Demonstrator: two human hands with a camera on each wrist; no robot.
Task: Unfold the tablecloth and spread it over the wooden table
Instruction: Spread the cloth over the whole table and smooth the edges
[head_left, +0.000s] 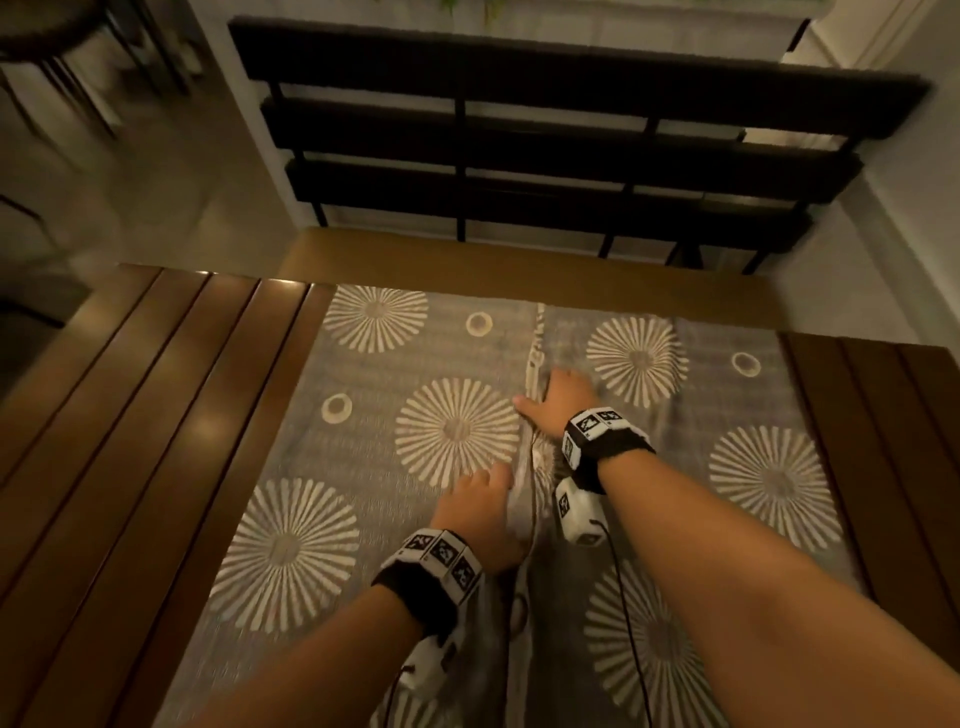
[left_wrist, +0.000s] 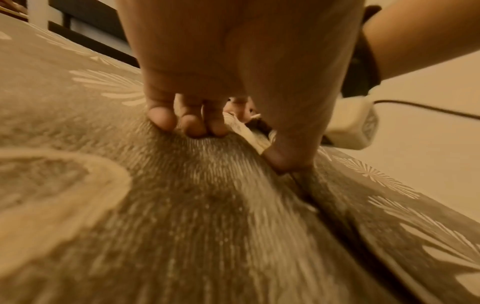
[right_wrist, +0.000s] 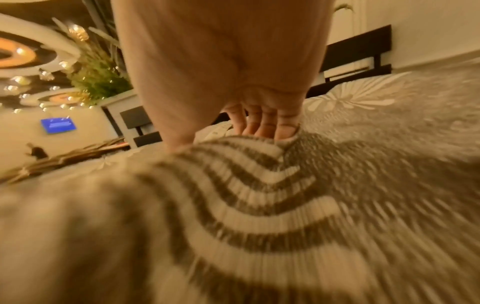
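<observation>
A grey tablecloth (head_left: 415, 364) with white sunburst prints lies across the middle of the wooden slatted table (head_left: 156, 415). Two of its flaps meet at a raised seam running away from me down the centre. My left hand (head_left: 483, 509) is on the near part of that seam. In the left wrist view its curled fingers (left_wrist: 187, 125) and thumb pinch a ridge of the tablecloth (left_wrist: 182, 205). My right hand (head_left: 558, 400) is farther along the seam. In the right wrist view its fingers (right_wrist: 270, 127) curl over a bunched fold of the tablecloth (right_wrist: 259, 195), with the thumb on the other side.
Bare wooden slats show left of the cloth and at the right edge (head_left: 883, 415). A dark slatted bench (head_left: 545, 156) stands just beyond the table's far edge. Pale floor lies at the upper left, and a thin black cable (head_left: 628, 623) trails from my right wrist.
</observation>
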